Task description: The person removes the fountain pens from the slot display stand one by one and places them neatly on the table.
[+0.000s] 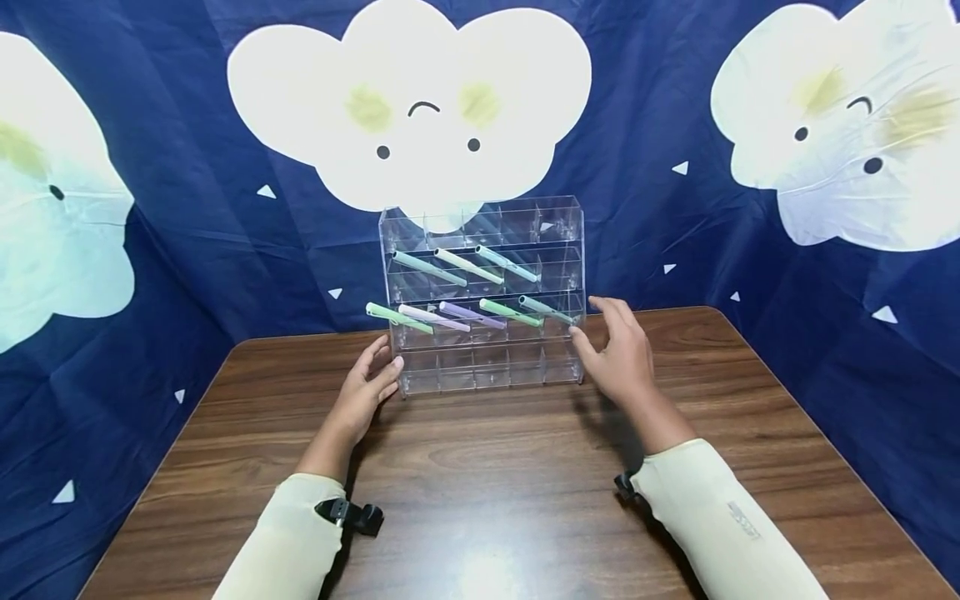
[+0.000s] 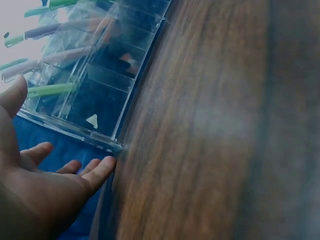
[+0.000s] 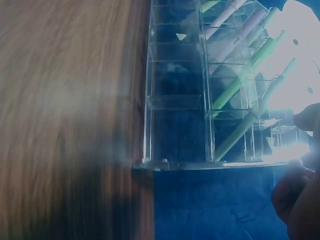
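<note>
A clear acrylic pen rack (image 1: pixel 491 377) with stepped rows of compartments stands upright near the table's back. Its second row from the top holds a teal pen (image 1: pixel 429 268), a cream pen (image 1: pixel 468 266) and a blue-green pen (image 1: pixel 507 263). In the row below lean several more, among them a purple pen (image 1: pixel 472 315) and a green pen (image 1: pixel 512 312). My left hand (image 1: pixel 363 392), fingers spread, is beside the rack's lower left corner; contact is unclear. At the right side, my right hand (image 1: pixel 622 354) has relaxed fingers around the edge, its thumb near the end pen (image 1: pixel 546 310).
The brown wood-grain table (image 1: pixel 480 475) reaches back to a dark blue cloth (image 1: pixel 637 250) with white cloud faces. Light sleeves (image 1: pixel 285 533) cover both forearms, and each wrist wears a black strap-on camera (image 1: pixel 360 517).
</note>
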Motion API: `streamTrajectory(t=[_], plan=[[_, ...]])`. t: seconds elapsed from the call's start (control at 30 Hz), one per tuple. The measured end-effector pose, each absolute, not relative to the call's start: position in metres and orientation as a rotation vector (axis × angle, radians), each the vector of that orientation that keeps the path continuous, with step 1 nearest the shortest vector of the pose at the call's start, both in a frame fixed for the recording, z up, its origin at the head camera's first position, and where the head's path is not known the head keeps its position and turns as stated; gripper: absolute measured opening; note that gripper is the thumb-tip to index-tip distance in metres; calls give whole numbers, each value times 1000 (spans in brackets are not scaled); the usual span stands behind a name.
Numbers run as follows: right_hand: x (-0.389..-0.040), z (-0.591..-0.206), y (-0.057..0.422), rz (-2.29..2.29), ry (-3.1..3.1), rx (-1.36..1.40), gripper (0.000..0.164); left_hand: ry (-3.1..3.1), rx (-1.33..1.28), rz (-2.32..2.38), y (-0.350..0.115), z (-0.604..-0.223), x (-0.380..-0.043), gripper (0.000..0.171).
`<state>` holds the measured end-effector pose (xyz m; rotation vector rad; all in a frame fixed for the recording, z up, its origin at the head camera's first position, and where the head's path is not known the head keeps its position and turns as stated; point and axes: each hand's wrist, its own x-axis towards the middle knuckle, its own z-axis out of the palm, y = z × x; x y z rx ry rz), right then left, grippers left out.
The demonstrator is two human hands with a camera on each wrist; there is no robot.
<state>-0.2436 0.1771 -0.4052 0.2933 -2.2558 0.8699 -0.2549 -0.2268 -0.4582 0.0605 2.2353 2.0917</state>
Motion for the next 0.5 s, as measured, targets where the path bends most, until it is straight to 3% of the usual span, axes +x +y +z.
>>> streamTrajectory(t=[0.5], plan=[[-274, -410, 147, 994, -2265, 380, 44, 2376, 83, 2043, -220, -472, -266, 80]])
